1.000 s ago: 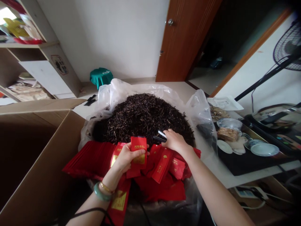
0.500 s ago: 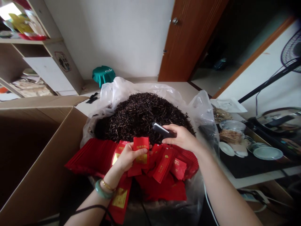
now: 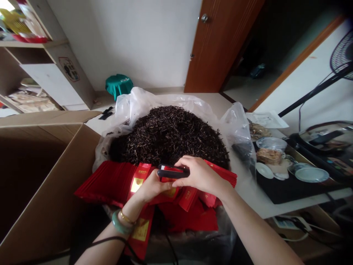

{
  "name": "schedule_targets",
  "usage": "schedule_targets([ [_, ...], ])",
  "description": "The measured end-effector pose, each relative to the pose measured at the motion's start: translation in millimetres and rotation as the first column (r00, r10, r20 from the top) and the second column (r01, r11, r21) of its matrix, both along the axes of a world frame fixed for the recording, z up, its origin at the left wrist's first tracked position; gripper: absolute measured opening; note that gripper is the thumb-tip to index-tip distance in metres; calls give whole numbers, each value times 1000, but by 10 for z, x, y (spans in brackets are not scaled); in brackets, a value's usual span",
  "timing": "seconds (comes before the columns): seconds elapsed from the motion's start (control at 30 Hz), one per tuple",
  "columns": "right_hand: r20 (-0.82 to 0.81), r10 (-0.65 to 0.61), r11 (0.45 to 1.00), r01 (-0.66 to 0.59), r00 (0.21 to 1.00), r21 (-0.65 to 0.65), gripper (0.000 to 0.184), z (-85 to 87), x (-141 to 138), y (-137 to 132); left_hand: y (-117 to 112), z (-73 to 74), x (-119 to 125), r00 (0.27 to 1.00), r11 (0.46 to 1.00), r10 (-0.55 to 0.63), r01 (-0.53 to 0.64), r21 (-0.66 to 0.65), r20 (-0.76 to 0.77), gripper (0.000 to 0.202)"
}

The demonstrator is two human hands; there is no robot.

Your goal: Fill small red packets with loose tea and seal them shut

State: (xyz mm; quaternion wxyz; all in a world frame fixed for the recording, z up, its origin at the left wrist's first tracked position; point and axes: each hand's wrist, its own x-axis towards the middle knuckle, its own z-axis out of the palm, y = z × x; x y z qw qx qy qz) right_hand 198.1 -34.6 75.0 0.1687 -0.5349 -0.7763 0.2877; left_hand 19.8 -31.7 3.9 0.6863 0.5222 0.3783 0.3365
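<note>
Sachets are crowding the tea-filled bag's near edge; my left hand is pinching one, my right hand a clamp.

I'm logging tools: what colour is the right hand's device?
The device is mostly black, best seen in the head view.

Seeing smooth, mostly matt black plastic on the handheld device. Getting thin, semi-glossy red film or foil on the packets, can't tell which; shinier metallic gold on their label patches. Reads rough, dry and matt on the dark leaf heap. Got translucent plastic film, crinkled and glinting, on the liner. Matt brown cardboard on the box. Looks like smooth, low-sheen wood on the door, polished metal on the knob. Draped cloth on the green cover. Smooth, stone-like finish on the green bangle, shiny gold metal on the thin bracelet.
</note>
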Motion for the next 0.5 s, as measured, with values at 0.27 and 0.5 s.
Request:
schedule_targets([
  [0.27,8,-53,998,53,999,-13,31,2,-22,8,-40,104,40,998,995,3,4,-102,65,33],
  [0.5,5,-52,999,52,999,9,30,-4,-36,-5,-37,88,38,997,995,4,4,-104,76,34],
])
